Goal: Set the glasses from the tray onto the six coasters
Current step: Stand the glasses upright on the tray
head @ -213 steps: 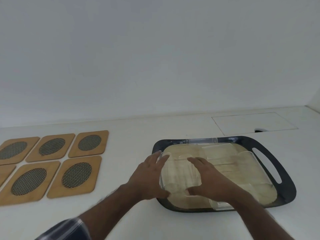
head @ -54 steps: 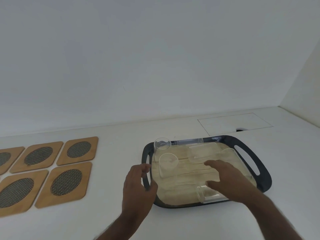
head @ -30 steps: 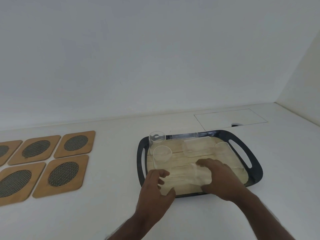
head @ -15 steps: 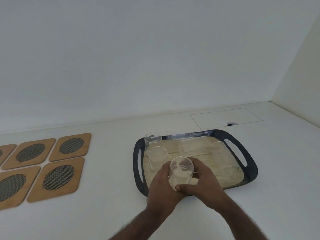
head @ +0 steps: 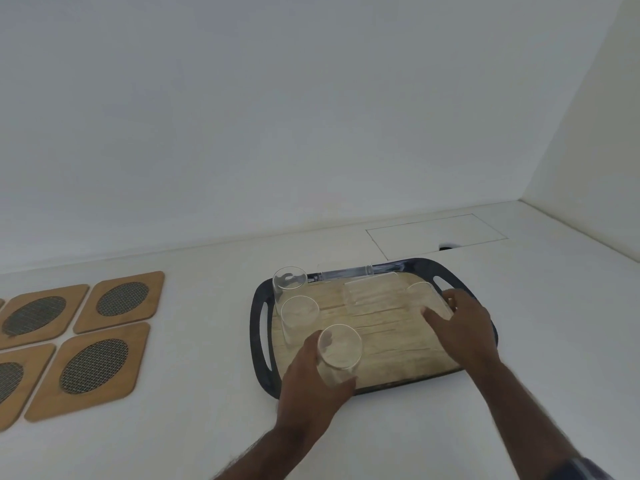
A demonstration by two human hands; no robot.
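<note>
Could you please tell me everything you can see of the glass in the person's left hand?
The glass is a clear, plain, straight-walled tumbler that looks empty. It stands upright, mouth up, at the near left corner of the tray, nearest of three upright glasses there. The left hand wraps its lower part, fingers on the left, thumb in front. Whether its base touches the tray cannot be told.
</note>
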